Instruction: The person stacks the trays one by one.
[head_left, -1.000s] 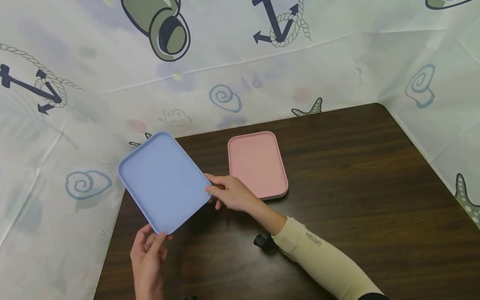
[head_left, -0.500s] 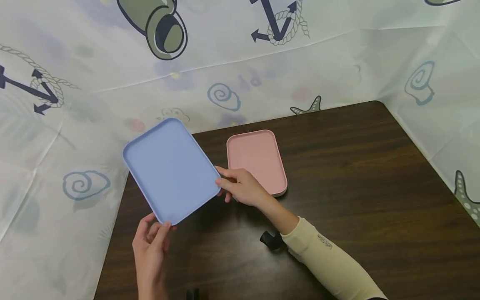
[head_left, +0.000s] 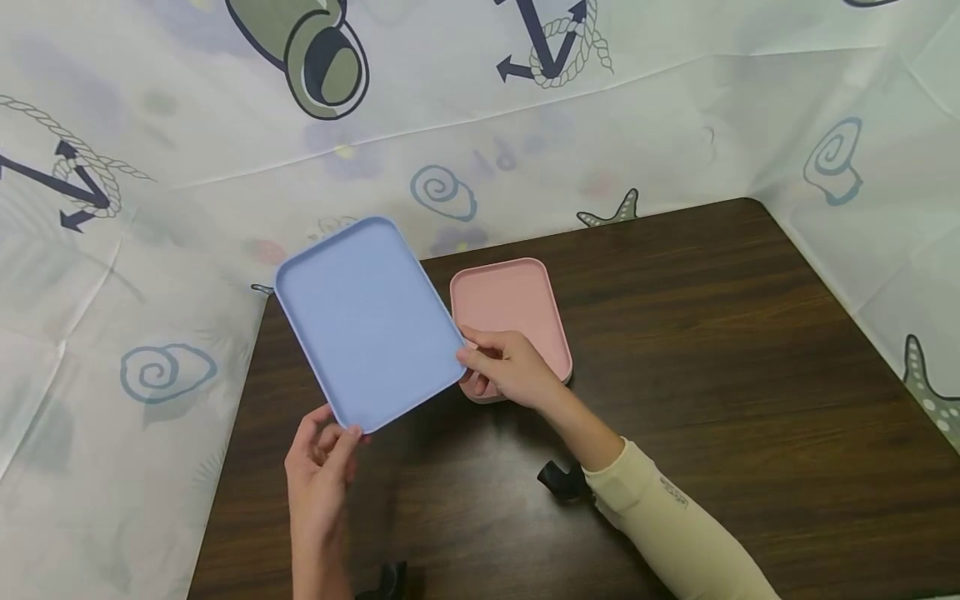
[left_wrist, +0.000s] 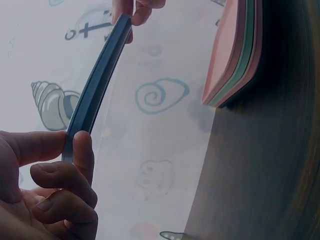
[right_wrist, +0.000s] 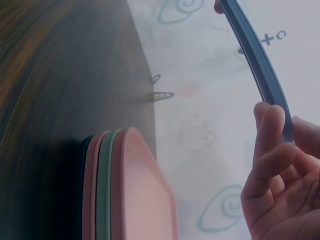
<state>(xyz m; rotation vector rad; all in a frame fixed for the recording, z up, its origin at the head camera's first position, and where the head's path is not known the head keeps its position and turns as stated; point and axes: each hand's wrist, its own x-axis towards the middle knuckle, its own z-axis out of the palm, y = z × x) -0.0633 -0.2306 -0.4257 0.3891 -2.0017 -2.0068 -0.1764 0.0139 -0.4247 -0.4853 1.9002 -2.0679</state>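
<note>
A shallow blue rectangular tray [head_left: 367, 325] with rounded corners is held up above the table in the head view, tilted so its inside shows. My left hand [head_left: 322, 462] pinches its near corner between thumb and fingers. At the right corner my right hand [head_left: 513, 367] pinches it too, thumb on top. Both wrist views show the blue tray [left_wrist: 97, 80] edge-on, a thin strip between the hands. Behind my right hand lies a pink tray [head_left: 506, 296], partly covered by the hand and the blue tray. It tops a stack that includes a green tray [right_wrist: 105, 185].
The dark wooden table [head_left: 712, 375] extends to the right of the stack. A pale patterned cloth [head_left: 480, 108] hangs behind it and at both sides. Black wrist mounts show below my left hand and beneath the right forearm [head_left: 675, 533], which wears a cream sleeve.
Both hands have moved the blue tray up and to the right in the head view. It now overlaps the left side of the pink tray. The grip has stayed the same.
</note>
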